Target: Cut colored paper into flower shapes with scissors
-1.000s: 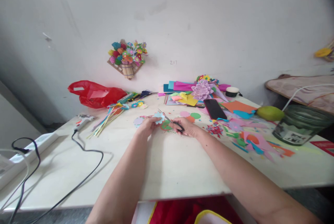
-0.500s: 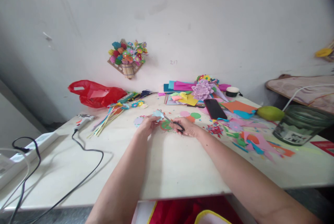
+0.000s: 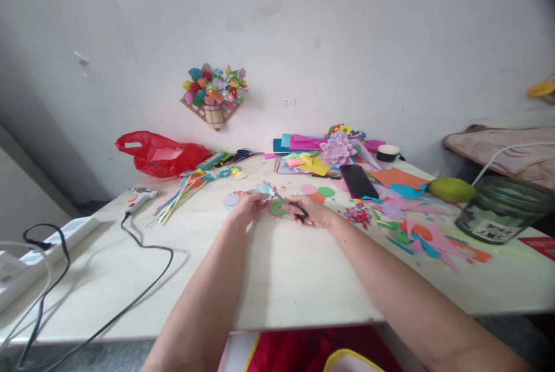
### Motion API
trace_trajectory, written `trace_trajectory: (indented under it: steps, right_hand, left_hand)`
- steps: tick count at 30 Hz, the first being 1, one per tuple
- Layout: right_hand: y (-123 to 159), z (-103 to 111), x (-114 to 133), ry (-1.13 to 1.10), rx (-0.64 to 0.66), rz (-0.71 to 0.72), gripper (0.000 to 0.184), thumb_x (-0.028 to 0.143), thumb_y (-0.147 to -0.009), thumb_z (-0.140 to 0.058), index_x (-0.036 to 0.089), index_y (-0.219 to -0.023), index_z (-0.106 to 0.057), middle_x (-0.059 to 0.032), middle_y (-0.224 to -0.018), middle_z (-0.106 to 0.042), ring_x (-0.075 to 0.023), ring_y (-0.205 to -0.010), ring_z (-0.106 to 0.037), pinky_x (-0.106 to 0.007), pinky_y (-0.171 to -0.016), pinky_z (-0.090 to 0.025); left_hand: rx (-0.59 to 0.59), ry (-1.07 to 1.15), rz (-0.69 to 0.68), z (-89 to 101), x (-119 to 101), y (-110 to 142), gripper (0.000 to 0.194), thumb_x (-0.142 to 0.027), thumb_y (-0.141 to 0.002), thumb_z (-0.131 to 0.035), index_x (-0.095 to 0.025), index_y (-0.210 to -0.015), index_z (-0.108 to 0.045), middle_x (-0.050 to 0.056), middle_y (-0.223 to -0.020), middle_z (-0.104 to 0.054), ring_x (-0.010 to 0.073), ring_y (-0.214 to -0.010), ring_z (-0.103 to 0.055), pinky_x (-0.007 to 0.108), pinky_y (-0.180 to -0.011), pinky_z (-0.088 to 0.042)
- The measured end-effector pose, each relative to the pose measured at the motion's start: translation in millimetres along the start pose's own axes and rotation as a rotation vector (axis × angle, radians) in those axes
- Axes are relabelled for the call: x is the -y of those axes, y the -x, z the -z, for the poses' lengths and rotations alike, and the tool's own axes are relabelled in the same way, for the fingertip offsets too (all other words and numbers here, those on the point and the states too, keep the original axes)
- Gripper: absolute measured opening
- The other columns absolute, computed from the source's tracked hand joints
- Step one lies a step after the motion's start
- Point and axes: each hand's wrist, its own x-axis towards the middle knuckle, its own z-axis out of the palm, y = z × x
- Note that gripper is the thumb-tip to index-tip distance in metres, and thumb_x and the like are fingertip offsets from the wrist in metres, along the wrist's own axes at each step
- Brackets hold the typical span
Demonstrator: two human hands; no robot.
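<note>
My right hand point(image 3: 315, 211) grips the scissors point(image 3: 300, 207); at their blades, my left hand point(image 3: 247, 208) pinches a light-blue cutout point(image 3: 263, 188), seemingly to leave its edge free.

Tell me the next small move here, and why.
Probably one small snip at the edge of the light-blue cutout: the left hand pinches it, and the right hand holds the scissors with their blades at that edge.

Pale-blue scalloped piece point(image 3: 264, 190); black-handled scissors point(image 3: 299, 207), blades at its edge.
</note>
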Motion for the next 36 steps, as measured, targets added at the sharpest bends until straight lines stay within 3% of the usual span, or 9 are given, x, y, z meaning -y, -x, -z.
trace_trajectory:
  steps: [13, 20, 36]
  right_hand:
    - [-1.1, 4.0, -3.9, 0.056, 0.016, 0.047, 0.032, 0.045, -0.074, -0.065, 0.015, -0.076, -0.052, 0.0068, -0.051, -0.052, -0.0028, -0.034, -0.041, -0.015, -0.026, -0.020]
    - [-3.3, 4.5, -5.0, 0.047, 0.010, 0.016, 0.030, 0.041, -0.072, -0.068, 0.016, -0.073, -0.052, 0.0063, -0.051, -0.053, -0.0028, -0.034, -0.042, -0.014, -0.026, -0.021]
    - [-1.3, 1.8, -0.2, 0.052, -0.018, 0.004, 0.028, 0.037, -0.071, -0.069, 0.015, -0.067, -0.051, 0.0060, -0.047, -0.052, -0.0032, -0.033, -0.040, -0.015, -0.026, -0.020]
  left_hand:
    - [-0.024, -0.015, 0.017, 0.6, 0.8, -2.3, 0.011, -0.003, -0.057, -0.068, -0.010, -0.066, -0.065, 0.005, -0.068, -0.067, 0.0141, -0.059, -0.062, 0.027, -0.063, -0.054]
    - [0.035, -0.026, 0.039, 1.5, 1.4, -1.4, 0.017, -0.007, -0.058, -0.068, -0.008, -0.074, -0.069, 0.009, -0.075, -0.071, 0.0184, -0.068, -0.067, 0.029, -0.069, -0.055]
    - [0.056, -0.038, 0.025, 1.7, 1.4, -1.7, 0.018, -0.008, -0.056, -0.069, -0.009, -0.074, -0.069, 0.009, -0.079, -0.072, 0.0194, -0.071, -0.068, 0.029, -0.072, -0.056]
